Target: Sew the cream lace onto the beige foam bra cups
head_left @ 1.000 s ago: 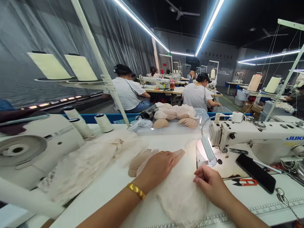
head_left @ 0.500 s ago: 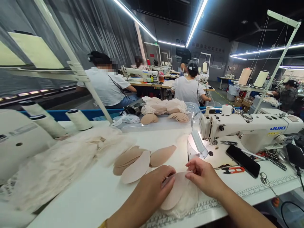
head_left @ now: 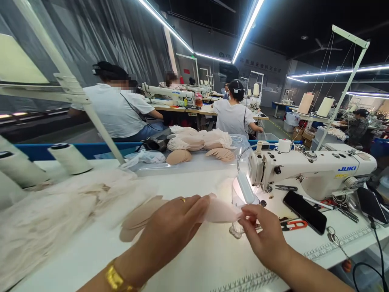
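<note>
A pale pink, thin cup-shaped piece [head_left: 221, 210] is stretched between my two hands above the white table, left of the machine's lamp. My left hand [head_left: 176, 223] has its fingers pressed together on the piece's left end. The thumb and fingers of my right hand [head_left: 263, 231] pinch the right end. A bit of lace [head_left: 236, 230] shows beneath the piece, near my right fingertips. Beige oval pads [head_left: 133, 221] lie stacked on the table, partly hidden behind my left hand.
White lace fabric [head_left: 60, 215] is heaped at left. The sewing machine [head_left: 316, 164] stands at right, with a phone [head_left: 305, 212] and red-handled snips [head_left: 294, 225] before it. A plastic tray [head_left: 152, 167] holds more pads and lace cups. People in white shirts sit beyond.
Both hands have risen away from the table's front edge, carrying the pale piece toward the lamp. My left hand now covers part of the pads. The view has shifted slightly.
</note>
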Tool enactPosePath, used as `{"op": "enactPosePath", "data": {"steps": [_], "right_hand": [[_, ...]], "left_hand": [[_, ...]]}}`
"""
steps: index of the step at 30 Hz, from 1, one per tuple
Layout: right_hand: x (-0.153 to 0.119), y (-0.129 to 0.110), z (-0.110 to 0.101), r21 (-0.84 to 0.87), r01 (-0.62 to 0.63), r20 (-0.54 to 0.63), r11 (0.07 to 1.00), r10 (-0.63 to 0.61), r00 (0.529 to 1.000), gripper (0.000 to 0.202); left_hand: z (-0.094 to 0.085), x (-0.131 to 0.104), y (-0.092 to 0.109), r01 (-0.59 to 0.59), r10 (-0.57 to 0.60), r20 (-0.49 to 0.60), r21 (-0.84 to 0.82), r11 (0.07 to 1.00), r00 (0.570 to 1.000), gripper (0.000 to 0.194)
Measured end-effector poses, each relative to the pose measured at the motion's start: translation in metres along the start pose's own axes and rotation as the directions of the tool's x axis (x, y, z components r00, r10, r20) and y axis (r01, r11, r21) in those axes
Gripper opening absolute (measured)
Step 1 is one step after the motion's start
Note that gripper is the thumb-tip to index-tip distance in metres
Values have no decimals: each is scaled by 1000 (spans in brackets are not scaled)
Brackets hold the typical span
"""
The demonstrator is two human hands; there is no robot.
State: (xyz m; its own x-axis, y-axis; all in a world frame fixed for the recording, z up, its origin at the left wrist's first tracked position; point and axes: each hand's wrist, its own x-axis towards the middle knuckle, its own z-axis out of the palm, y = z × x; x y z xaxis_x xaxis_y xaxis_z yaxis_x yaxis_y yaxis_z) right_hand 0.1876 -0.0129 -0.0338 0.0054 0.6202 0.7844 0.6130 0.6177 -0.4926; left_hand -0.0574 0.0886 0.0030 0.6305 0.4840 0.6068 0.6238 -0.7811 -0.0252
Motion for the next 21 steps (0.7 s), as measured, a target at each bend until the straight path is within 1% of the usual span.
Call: {"op": "enactPosePath", "data": {"steps": [1,2,3,4,5,6,7,8,9,10,11,12,13,15,16,18,21], "right_hand": [[1,5,3,-42,49,37,998,-47,998,22],[2,12,4,-104,106,101,989,-95,990,18],[3,20,5,-179,176,198,968,-139,970,17],[4,29,3,-243,260,310,935,-179,934,19],[4,38,1,-281,345,417,895,-210,884,22],[5,47,-3,-291,422,506,859,-235,829,24],[5,55,-7,-284,479,575,830,-252,778,25],[6,61,-11,-272,515,622,813,-260,739,24],[6,66,-16,-261,531,651,806,-259,714,23],[7,70,-20,-251,530,666,810,-253,702,22],[7,72,-24,-244,515,675,822,-236,698,22],[7,73,-27,-236,482,674,844,-216,707,23],[6,73,-31,-224,437,660,871,-195,726,24],[4,72,-36,-205,348,622,915,-153,768,29],[3,72,-37,-206,318,609,925,-134,782,30],[1,71,-40,-222,298,606,928,-108,788,29],[1,70,-41,-266,292,621,919,-69,781,26]], "left_hand": [[1,-3,-4,-50,54,-48,73,996,997,26],[1,-5,-6,-83,87,-35,107,991,996,21],[1,-6,-6,-108,107,20,92,990,994,14],[2,-6,-3,-128,124,100,33,991,987,7],[4,-6,3,-151,157,184,-50,987,970,4],[8,-4,9,-171,200,242,-137,976,950,8],[12,-1,17,-190,245,274,-212,959,930,17],[19,4,24,-212,287,289,-263,941,913,29],[26,8,31,-238,322,294,-289,927,900,37],[35,13,38,-260,346,296,-292,920,891,40],[43,18,42,-277,358,299,-282,919,885,39],[51,21,46,-283,357,300,-263,922,884,35],[58,23,48,-281,346,294,-240,929,891,32],[68,23,50,-272,320,238,-214,938,917,30],[70,21,51,-275,319,198,-220,936,927,30],[72,18,50,-302,340,130,-249,920,931,32],[70,17,51,-320,354,100,-260,911,930,35]]}}
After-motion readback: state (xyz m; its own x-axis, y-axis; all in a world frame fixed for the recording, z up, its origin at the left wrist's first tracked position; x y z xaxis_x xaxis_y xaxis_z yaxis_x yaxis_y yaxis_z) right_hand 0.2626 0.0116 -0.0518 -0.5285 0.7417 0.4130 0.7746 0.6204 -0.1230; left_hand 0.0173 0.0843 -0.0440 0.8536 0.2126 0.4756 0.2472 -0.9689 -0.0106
